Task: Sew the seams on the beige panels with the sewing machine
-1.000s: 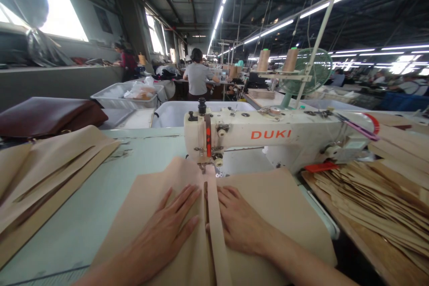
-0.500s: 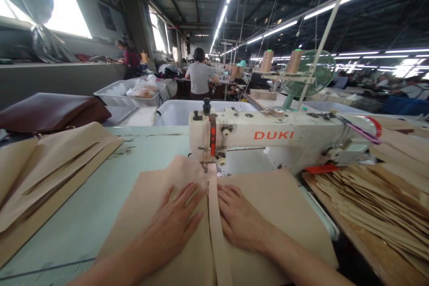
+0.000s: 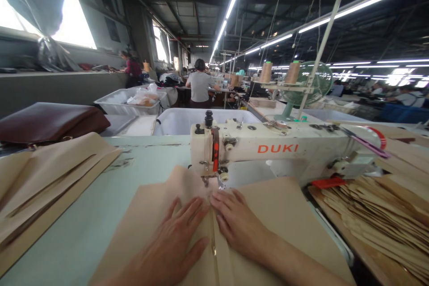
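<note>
Tan leather-like panels lie under the sewing machine, which stands across the table. My left hand rests flat on the left panel, fingers spread, their tips just in front of the presser foot. On the right, my right hand lies palm down with its fingers stretched over a narrow tan strip and the panel beside it. Between the hands runs a long dark gap, with a small shiny spot in it that I cannot make out. The right hand partly hides the strip.
Folded tan pieces and a brown leather bag lie at the left. A stack of tan strips sits on a wooden board at the right. Thread cones and a green fan stand behind the machine. A person sits further back.
My right hand has shifted up and left onto the strip, its fingertips now close to the presser foot. The shiny spot in the gap has come into view. The camera view has tilted up slightly.
</note>
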The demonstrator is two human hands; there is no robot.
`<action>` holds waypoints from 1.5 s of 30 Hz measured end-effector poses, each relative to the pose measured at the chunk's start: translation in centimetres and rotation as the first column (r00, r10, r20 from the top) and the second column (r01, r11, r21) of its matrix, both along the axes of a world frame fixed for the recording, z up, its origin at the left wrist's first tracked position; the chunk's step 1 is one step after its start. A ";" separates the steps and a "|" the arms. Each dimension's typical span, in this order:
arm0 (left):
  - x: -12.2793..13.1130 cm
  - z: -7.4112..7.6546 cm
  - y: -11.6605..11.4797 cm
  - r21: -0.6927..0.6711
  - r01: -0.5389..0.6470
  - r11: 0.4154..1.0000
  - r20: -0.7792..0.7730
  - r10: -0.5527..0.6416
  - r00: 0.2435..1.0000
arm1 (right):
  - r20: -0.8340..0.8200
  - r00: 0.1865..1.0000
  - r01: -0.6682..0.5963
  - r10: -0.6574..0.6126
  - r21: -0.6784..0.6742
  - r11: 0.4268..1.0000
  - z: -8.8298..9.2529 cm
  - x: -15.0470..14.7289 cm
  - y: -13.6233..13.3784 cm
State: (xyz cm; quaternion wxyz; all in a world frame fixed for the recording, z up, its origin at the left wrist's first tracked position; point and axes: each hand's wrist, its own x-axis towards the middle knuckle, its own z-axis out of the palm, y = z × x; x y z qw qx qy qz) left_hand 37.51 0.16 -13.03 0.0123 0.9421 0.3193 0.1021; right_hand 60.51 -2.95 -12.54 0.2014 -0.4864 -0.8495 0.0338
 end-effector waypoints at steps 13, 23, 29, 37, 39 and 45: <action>0.5 -1.6 2.8 0.253 0.015 0.967 0.021 -0.021 1.000 | 0.085 0.995 0.053 -0.058 0.059 0.997 -0.6 0.3 2.4; 0.5 0.1 2.6 0.245 0.025 0.969 0.123 -0.056 0.991 | 0.163 0.985 0.044 -0.058 0.087 0.995 -1.4 0.2 2.8; 0.0 -0.6 3.1 0.188 0.029 0.982 0.063 -0.041 0.997 | 0.127 0.990 0.057 -0.067 0.076 0.995 -1.3 0.0 2.5; 0.5 0.6 2.3 0.044 -0.018 0.999 0.047 0.016 0.999 | 0.069 0.996 0.058 -0.059 0.018 0.998 1.0 0.1 2.0; -0.2 0.7 -0.1 0.089 -0.065 0.994 0.081 0.058 0.995 | -0.044 0.993 0.110 -0.108 0.047 0.993 2.4 0.1 -0.7; -3.5 -2.8 -10.5 0.335 0.058 0.941 0.109 -0.099 0.989 | -0.255 0.927 0.139 -0.274 -0.446 0.884 0.0 -0.1 -13.6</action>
